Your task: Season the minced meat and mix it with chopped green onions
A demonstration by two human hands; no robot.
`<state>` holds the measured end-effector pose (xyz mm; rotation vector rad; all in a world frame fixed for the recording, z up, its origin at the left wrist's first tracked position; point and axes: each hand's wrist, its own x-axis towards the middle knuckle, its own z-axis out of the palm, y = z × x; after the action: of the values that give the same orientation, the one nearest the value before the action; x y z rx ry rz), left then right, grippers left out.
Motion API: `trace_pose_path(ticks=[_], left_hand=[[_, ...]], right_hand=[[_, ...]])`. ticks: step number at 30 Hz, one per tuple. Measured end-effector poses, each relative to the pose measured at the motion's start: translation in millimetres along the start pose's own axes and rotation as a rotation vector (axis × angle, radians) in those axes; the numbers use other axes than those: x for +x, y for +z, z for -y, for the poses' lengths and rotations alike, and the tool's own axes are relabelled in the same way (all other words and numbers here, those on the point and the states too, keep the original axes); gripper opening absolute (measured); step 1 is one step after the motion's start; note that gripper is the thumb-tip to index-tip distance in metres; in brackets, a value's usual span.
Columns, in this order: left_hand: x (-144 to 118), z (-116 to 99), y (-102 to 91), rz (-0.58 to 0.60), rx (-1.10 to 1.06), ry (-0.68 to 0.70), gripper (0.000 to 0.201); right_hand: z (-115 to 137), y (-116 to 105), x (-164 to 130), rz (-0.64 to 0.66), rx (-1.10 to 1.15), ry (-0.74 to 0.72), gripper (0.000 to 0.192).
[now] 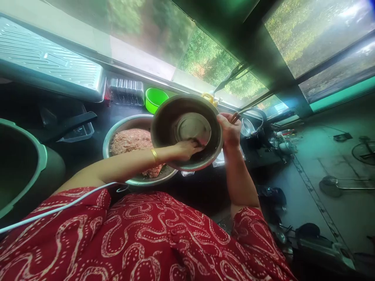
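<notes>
A steel bowl [191,125] is tilted up with its inside facing me. My right hand [230,130] grips its right rim, thumb on the near side of the edge. My left hand [187,149], with a gold bangle on the wrist, reaches into the bowl. Its fingers are stretched out against the lower inner wall; the fingertips are partly in shadow. Behind my left forearm sits a wide steel basin [108,146] with a large mound of minced meat [131,138]. The tilted bowl overlaps the basin's right side and hides part of it.
A bright green tub [152,102] and a clear plastic tray [126,91] stand by the window. At the left are a ridged foil tray [58,60], a dark-handled tool [73,121] and a large pot [41,152]. A white cable [67,205] crosses my left sleeve.
</notes>
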<state>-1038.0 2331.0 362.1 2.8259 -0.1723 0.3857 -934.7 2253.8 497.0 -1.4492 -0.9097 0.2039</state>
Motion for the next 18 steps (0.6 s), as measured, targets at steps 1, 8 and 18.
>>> trace_pose_path(ticks=[1, 8, 18], left_hand=[[-3, 1, 2.4, 0.051, 0.017, -0.004, 0.069], [-3, 18, -21.9, -0.075, -0.001, 0.096, 0.063], [6, 12, 5.1, -0.169, -0.103, 0.219, 0.058]], right_hand=[[0, -1, 0, -0.003, -0.012, -0.01, 0.021], [-8, -11, 4, 0.014, -0.057, -0.022, 0.021], [-1, -1, 0, -0.002, -0.036, -0.045, 0.021]])
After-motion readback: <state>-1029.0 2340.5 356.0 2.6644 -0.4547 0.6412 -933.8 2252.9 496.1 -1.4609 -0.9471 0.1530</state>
